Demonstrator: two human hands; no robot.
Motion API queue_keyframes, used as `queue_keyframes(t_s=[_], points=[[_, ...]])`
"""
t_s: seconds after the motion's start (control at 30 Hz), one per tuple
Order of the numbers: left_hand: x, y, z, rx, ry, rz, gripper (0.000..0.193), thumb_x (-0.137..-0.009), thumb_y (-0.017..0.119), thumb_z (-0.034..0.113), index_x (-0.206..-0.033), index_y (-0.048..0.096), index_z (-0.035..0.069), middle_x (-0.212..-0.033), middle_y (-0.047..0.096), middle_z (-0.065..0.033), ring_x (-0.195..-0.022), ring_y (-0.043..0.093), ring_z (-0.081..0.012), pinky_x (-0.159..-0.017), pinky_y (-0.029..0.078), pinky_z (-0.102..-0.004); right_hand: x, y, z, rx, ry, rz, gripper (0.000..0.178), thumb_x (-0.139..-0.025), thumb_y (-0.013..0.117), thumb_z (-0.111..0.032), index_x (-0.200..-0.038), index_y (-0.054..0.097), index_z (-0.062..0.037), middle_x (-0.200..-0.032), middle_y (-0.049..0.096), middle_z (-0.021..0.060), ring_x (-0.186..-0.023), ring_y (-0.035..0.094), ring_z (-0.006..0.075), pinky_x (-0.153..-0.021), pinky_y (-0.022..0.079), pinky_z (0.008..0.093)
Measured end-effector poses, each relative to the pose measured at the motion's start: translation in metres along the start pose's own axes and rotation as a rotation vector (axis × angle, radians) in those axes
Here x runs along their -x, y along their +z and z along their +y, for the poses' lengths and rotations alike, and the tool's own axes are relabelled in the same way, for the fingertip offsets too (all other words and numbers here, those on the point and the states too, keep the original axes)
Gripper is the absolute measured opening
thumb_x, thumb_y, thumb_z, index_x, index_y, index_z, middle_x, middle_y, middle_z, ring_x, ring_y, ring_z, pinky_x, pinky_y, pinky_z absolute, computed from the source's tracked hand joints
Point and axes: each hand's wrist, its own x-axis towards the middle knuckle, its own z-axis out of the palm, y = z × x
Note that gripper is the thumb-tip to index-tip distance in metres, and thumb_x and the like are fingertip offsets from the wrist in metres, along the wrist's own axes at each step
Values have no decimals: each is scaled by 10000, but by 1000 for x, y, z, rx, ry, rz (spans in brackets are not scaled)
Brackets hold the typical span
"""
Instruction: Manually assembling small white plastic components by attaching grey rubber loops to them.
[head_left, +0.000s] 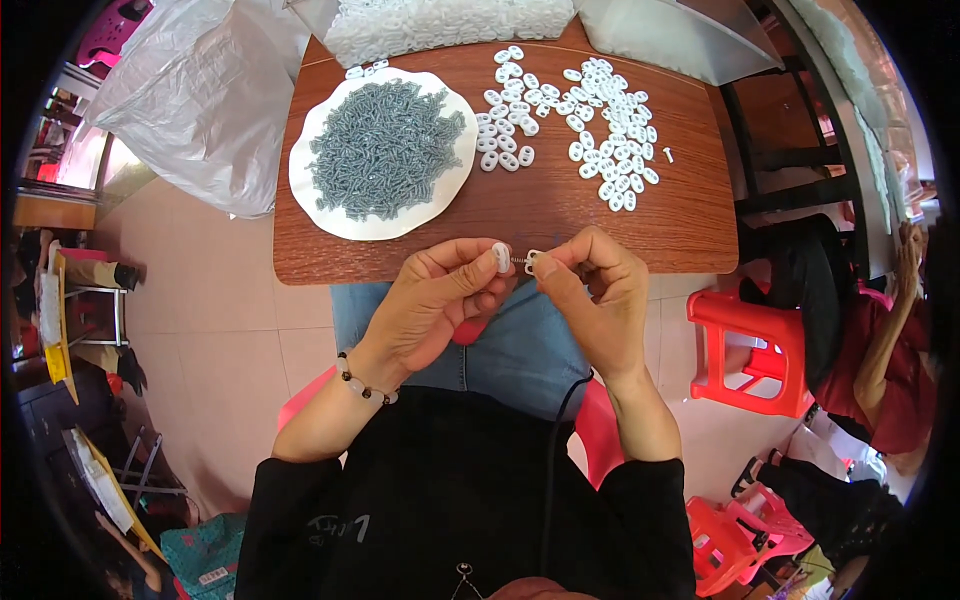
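Observation:
Over the table's near edge, my left hand [437, 292] pinches a white oval plastic piece [502, 258] between thumb and fingers. Facing it, my right hand [602, 300] grips a smaller white plastic piece with holes [532, 262]. A small metal spring [518, 261] bridges the short gap between the two pieces. Beyond my left hand, a white wavy-rimmed plate [304, 185] carries a heap of small grey metal springs [385, 145]. Past my hands lie loose white oval pieces with two holes [505, 125], and another cluster of white oval pieces [620, 140] spreads to the right.
A clear bag of white parts [450, 30] stands at the brown table's [560, 215] far edge, near a translucent bin [680, 40]. One small white part [669, 154] lies apart. A large white plastic bag [210, 100] is at left, a red stool [745, 350] and a person [895, 370] at right.

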Motion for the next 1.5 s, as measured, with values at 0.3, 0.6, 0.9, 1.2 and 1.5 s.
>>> queue_keyframes(t_s=[0.3, 0.6, 0.9, 1.2, 1.5], points=[[0, -2, -1, 7, 16, -15, 212, -899, 635, 137, -1068, 629, 9, -930, 656, -43, -805, 605, -88, -681, 487, -197, 0, 2, -1, 54, -3, 10, 69, -844, 652, -36, -797, 610, -9, -708, 601, -2, -651, 532, 37, -588, 411, 182], [2, -1, 0, -1, 23, 1, 208, -898, 634, 127, -1068, 629, 8, -939, 658, -47, -810, 608, -91, -693, 486, -200, 0, 4, -1, 85, -12, 20, 75, -843, 654, -38, -789, 610, -10, -696, 593, -9, -641, 523, 32, -580, 401, 179], [2, -3, 0, -13, 31, -6, 205, -899, 633, 128, -1065, 630, 8, -936, 654, -40, -810, 601, -87, -697, 485, -201, 0, 4, 0, 97, -33, 5, 81, -850, 640, -37, -781, 604, -15, -684, 590, -5, -634, 523, 33, -574, 401, 181], [3, 0, 0, -56, 55, 18, 194, -903, 624, 126, -1058, 631, 9, -908, 652, -38, -771, 592, -85, -684, 484, -222, 1, 5, -1, 90, -14, 8, 78, -844, 646, -34, -783, 602, -13, -688, 591, -3, -635, 522, 37, -578, 404, 189], [3, -2, 1, -81, 72, 41, 183, -910, 612, 130, -1048, 629, 10, -888, 654, -39, -754, 596, -95, -680, 490, -254, 0, 7, -1, 104, -42, 24, 81, -844, 646, -34, -780, 601, -13, -691, 592, -4, -643, 528, 34, -579, 404, 182]])
